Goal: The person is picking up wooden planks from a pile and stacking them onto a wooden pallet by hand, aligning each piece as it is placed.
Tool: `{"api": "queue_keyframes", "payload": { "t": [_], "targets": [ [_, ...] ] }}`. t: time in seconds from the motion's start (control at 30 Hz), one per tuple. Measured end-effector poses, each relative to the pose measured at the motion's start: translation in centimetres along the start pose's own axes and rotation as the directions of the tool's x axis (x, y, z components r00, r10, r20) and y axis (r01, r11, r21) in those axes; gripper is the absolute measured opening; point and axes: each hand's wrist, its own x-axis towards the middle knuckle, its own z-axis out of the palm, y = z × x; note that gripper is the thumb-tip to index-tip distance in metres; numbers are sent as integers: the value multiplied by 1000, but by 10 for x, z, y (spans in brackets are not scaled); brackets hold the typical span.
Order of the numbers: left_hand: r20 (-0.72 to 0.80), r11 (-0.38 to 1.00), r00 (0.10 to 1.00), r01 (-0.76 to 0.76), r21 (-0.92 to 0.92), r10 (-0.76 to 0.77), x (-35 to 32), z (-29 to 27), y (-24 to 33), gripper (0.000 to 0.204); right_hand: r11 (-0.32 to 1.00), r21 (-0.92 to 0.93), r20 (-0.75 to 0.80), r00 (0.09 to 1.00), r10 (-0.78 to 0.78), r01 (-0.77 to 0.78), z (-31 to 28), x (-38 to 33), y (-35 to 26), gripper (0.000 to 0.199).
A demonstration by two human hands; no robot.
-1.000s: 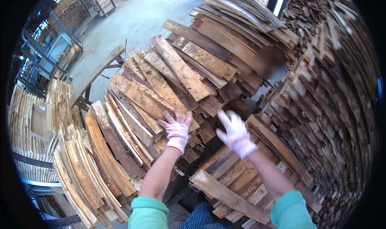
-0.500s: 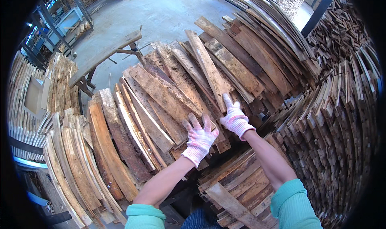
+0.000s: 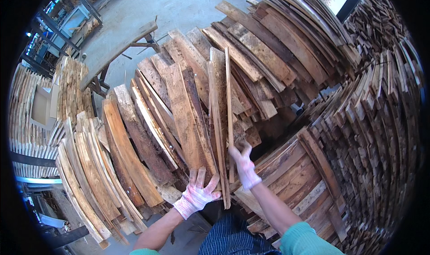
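My left hand (image 3: 197, 194), in a pale, pink-stained knit glove, lies with fingers spread over the near ends of a broad wooden board (image 3: 181, 107) and its neighbours. My right hand (image 3: 245, 167), gloved alike, has its fingers bent at the near part of a thin wooden board (image 3: 229, 102) seen edge-on; part of the grip is hidden. Just left of that one, another board (image 3: 217, 94) is tilted up on its edge, its near end sticking out between my hands. Beneath them spreads a pile of rough, dark-stained boards (image 3: 192, 49).
A lower stack of boards (image 3: 309, 183) is by my right forearm. Tall stacks of boards (image 3: 376, 143) rise at the right, and others (image 3: 33, 120) stand at the left. Beyond the pile is a wooden trestle (image 3: 121, 49) on a concrete floor (image 3: 179, 6).
Both hands have drawn nearer to me and a little left. Boards mid-pile have shifted toward me, and two now stand on edge. My right hand has left the board it was touching.
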Motion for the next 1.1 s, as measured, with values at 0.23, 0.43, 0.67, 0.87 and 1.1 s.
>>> {"api": "queue_keyframes", "payload": {
  "t": [0.23, 0.43, 0.67, 0.87, 1.1],
  "targets": [
    [157, 223, 606, 503, -835, -779, 45, -33, -53, 73, 983, 115, 216, 969, 117, -144, 1, 31, 12, 102],
    [505, -233, 383, 569, -789, -773, 85, -39, 12, 98, 985, 164, 294, 956, 5, -55, 3, -27, -17, 117],
    [403, 17, 580, 585, -811, -708, 15, -11, 144, 97, 959, 280, 155, 984, -89, 43, -88, -174, 53, 121],
    [518, 78, 795, 566, -821, -316, 3, 27, 259, 97, 843, 512, -230, 972, -54, 168, -183, -300, 81, 116],
    [445, 832, 895, 255, -493, -11, 73, 119, 368, 112, 949, -144, -729, 679, 90, -280, -287, -317, 155, 92]
  ]
}}
